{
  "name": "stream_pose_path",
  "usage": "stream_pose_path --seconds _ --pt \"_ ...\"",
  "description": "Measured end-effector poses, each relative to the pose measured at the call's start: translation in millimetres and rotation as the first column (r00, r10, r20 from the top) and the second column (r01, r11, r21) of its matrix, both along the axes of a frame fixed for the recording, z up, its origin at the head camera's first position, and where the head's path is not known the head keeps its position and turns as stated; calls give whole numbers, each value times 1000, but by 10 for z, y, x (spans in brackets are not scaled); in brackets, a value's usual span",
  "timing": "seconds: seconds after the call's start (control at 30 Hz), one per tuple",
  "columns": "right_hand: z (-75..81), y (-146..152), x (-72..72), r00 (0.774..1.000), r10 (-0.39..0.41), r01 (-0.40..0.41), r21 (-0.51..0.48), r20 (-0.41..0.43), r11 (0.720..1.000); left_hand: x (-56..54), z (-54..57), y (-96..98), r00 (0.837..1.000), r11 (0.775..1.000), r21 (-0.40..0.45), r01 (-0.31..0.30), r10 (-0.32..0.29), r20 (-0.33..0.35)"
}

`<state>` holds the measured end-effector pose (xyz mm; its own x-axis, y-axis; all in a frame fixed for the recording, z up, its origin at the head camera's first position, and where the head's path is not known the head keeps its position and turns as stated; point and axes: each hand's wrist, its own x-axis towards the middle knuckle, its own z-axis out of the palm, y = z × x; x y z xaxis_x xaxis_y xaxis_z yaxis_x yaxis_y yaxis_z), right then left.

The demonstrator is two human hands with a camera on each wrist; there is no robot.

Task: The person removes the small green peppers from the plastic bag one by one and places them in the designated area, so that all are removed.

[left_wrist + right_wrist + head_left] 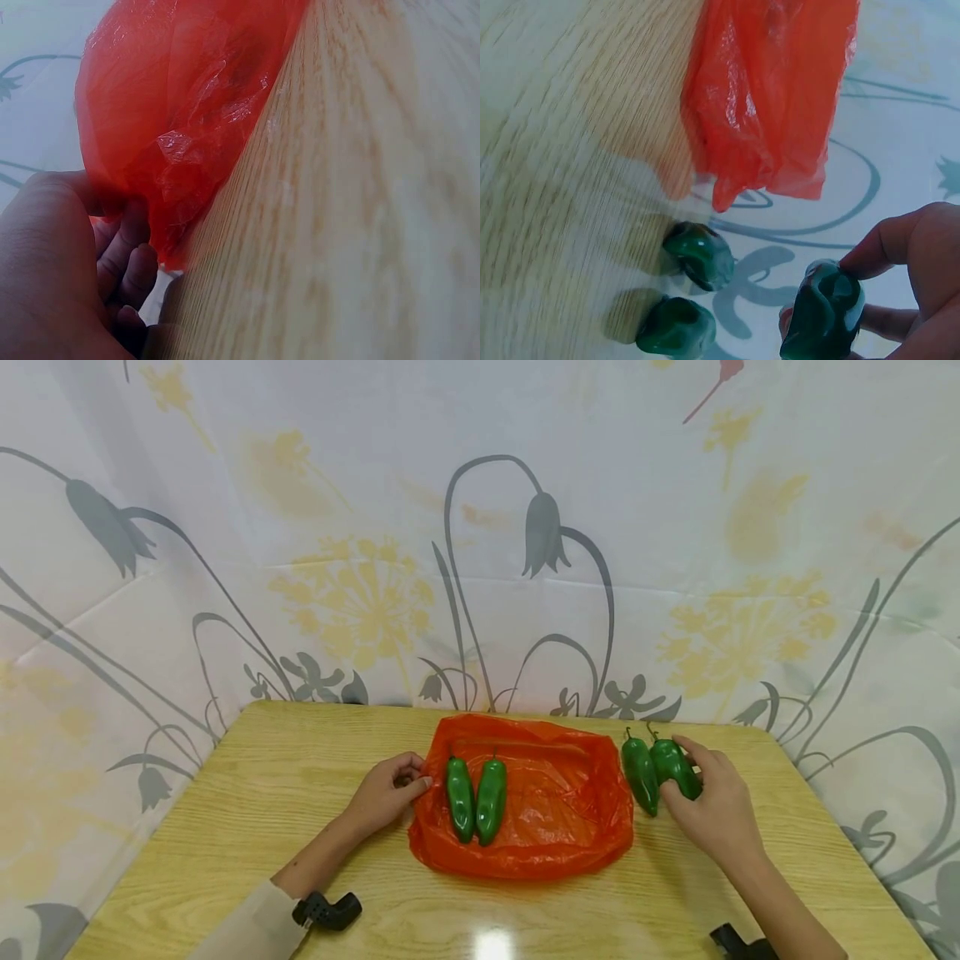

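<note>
A red plastic bag (555, 802) stands spread open on the table, with two green peppers (461, 800) lying side by side in its left part. My left hand (386, 793) pinches the bag's left edge; the left wrist view shows thumb and fingers against the thin plastic (180, 120). Right of the bag, my right hand (712, 802) holds a green pepper (825, 311) between thumb and fingers. Two more peppers lie beneath it in the right wrist view, one nearer the bag (697, 255) and another pepper (676, 328) beside it. From the head, the held pepper partly covers one of these.
The pale wooden table (300, 760) reaches back to a white curtain (360, 485) printed with grey and yellow flowers. A black device (327, 911) is strapped to the left wrist, and another black device (742, 943) is on the right wrist.
</note>
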<state>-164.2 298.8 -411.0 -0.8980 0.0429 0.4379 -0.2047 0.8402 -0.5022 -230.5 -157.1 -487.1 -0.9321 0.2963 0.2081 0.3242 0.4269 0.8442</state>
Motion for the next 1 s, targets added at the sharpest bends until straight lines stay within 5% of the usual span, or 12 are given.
stream_pose_path --seconds 1.0 --pt "-102 436 -153 988 -86 86 6 130 996 5 15 -4 999 1000 -13 21 -22 -31"
